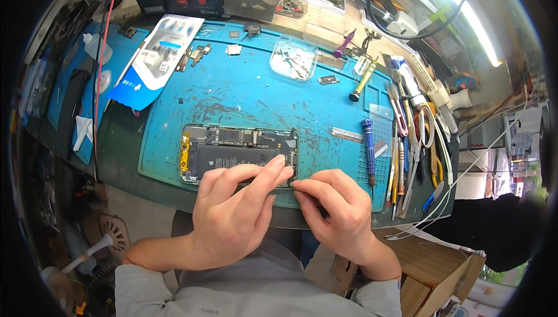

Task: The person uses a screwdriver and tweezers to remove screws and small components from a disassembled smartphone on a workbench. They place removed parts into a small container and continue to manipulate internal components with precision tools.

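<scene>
An opened phone lies face up on the blue mat, showing its black battery, boards and a yellow strip at the left end. My left hand is over its lower right part, fingers bent and apart, fingertips at the right end. My right hand is closed in a pinch at the phone's lower right corner; whatever it pinches is too small to make out. The left hand's fingers partly hide the battery and that end of the phone.
Screwdrivers, tweezers and scissors line the mat's right. A small parts tray, loose boards and a blue-white pouch lie toward the back and left. A magnifier ring and cables are at right.
</scene>
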A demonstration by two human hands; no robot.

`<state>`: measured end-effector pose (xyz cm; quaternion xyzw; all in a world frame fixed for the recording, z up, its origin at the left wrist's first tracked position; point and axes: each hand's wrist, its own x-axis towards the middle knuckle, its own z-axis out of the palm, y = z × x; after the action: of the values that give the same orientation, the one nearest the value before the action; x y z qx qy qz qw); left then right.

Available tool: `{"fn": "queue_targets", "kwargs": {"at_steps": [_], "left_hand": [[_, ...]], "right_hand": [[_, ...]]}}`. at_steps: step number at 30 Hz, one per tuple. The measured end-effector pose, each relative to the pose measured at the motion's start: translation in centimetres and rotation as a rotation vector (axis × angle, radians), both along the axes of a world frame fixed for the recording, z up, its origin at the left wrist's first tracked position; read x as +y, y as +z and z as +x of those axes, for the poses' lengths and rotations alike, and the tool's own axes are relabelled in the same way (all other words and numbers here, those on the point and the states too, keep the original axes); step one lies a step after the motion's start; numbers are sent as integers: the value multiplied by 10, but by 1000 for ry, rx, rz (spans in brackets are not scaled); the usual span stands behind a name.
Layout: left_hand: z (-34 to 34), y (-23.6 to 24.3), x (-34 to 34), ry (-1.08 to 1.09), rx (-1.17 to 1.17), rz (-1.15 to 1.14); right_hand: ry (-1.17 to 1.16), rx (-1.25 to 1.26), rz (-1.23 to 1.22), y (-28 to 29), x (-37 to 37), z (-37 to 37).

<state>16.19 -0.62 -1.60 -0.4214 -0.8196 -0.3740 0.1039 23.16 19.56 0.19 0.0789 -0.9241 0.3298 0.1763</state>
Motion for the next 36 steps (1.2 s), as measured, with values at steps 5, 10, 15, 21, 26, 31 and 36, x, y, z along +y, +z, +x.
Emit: {"fn": "queue_targets", "kwargs": {"at_steps": [5, 10, 15, 21, 26, 31, 36], "left_hand": [[-1, 0, 2, 1, -2, 18], [0, -5, 5, 19, 81, 17], [-2, -4, 7, 19, 91, 24], [-5, -3, 9, 12, 17, 70], [-8, 1, 8, -2, -12, 62], [-9, 2, 7, -16, -41, 49], [-11, 3, 5, -55, -17, 25]], "right_hand": [[-4, 7, 28, -1, -1, -1], [-16, 15, 42, 0, 1, 0], [32, 73, 97, -3, 6, -5], [137, 129, 292, 1, 11, -10], [83, 51, 131, 2, 6, -14], [-12, -174, -59, 10, 2, -15], [-15, -219, -171, 13, 12, -10]]}}
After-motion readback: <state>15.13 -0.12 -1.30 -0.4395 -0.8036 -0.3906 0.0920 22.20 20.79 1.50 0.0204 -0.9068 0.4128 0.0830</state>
